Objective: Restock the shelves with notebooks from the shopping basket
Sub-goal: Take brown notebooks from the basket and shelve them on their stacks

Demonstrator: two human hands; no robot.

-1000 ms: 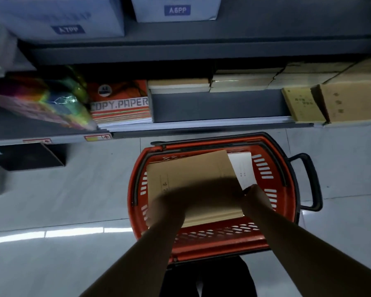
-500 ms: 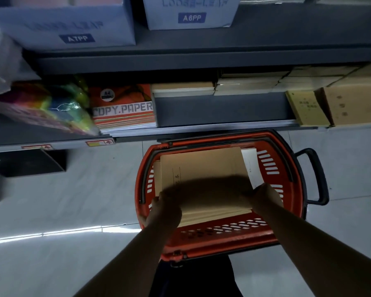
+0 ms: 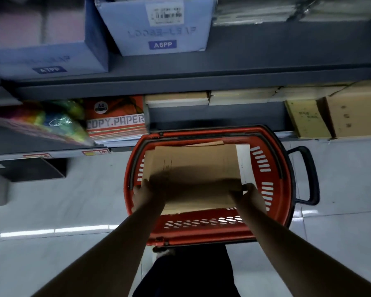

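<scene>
The stack of notebooks has risen at mid-frame, above the red basket. My left hand and right hand grip its near corners, fingers curled under. I'm lifting it out; next, I judge, it goes level onto the shelf above.

notebooks in basket | basket on floor before shelf

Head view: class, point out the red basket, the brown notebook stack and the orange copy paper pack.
red basket (image 3: 201, 237), head view, near rim.
brown notebook stack (image 3: 197, 161), head view, top cover.
orange copy paper pack (image 3: 116, 123), head view, printed front cover.
</scene>
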